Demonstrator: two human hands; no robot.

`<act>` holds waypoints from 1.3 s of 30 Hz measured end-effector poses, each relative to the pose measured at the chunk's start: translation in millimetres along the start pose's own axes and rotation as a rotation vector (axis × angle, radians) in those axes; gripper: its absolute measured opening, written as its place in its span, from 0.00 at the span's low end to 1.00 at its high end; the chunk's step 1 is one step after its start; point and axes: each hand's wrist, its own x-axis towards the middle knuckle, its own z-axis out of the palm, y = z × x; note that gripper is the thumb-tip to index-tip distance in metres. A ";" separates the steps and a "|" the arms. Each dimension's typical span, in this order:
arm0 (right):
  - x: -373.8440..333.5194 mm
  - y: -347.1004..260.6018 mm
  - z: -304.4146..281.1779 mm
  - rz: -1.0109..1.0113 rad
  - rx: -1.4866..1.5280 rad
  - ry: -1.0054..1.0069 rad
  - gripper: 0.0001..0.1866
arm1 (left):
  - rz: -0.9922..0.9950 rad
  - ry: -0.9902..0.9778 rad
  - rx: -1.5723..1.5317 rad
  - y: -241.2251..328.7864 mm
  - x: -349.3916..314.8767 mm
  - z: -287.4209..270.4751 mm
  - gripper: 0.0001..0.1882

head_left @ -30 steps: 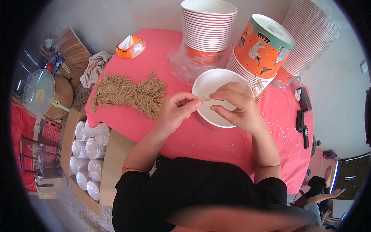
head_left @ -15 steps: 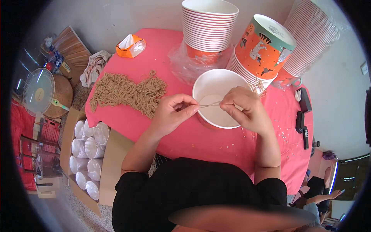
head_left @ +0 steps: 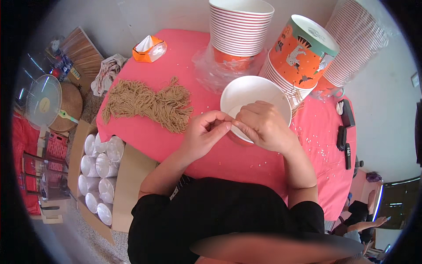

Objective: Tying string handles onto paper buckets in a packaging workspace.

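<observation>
My left hand point(head_left: 205, 133) and my right hand point(head_left: 263, 126) meet fingertip to fingertip over the near rim of a white paper bucket point(head_left: 280, 91). Both are closed in a pinch on a thin cord, which the fingers now hide almost wholly. A heap of tan cords point(head_left: 147, 105) lies on the table to the left of the bucket. A few similar cords point(head_left: 295, 96) hang at the bucket's right edge, beside an upturned orange and green bucket point(head_left: 303, 53).
Stacked paper buckets point(head_left: 241, 33) in plastic film rise at the back, with another wrapped stack point(head_left: 356, 44) behind right. An orange packet point(head_left: 150, 49) lies far left on the pink tablecloth point(head_left: 180, 48). White bits and black objects point(head_left: 341, 138) lie right. A carton point(head_left: 134, 189) of clear cups stands left.
My hands have come together; the right one moved left toward the left one. The cord stretched between them before is now covered by the fingers.
</observation>
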 end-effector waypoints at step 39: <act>-3.8 -13.7 0.8 0.378 0.516 0.016 0.12 | 0.543 0.121 0.273 6.3 4.3 9.6 0.07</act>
